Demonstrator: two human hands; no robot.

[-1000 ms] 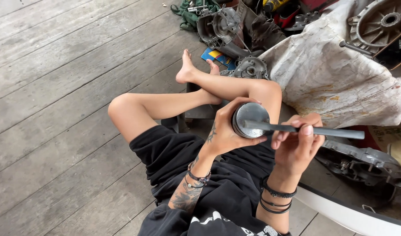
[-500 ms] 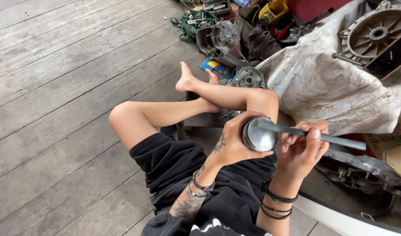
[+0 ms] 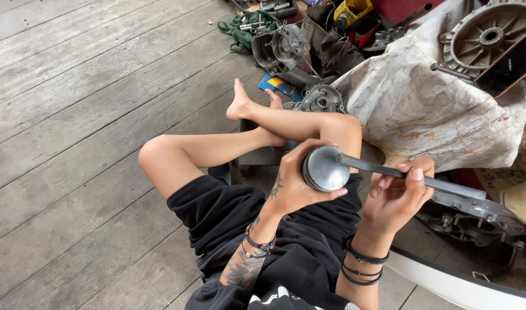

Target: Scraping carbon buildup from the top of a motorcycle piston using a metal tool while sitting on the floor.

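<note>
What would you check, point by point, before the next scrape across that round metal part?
1. Left hand wrapped round the round grey metal part: ok, fingers curl over its rim.
2. Right hand holding the flat metal tool: ok, thumb and fingers pinch the bar.
3. Tool tip on the part's flat top: ok, it rests at the upper edge.
4. Left fingers clear of the tool tip: cannot tell, one fingertip lies close.
5. Part braced against the knee: not ok, it is held in the air.
6. Top surface clean: cannot tell, it looks dull and mottled.
</note>
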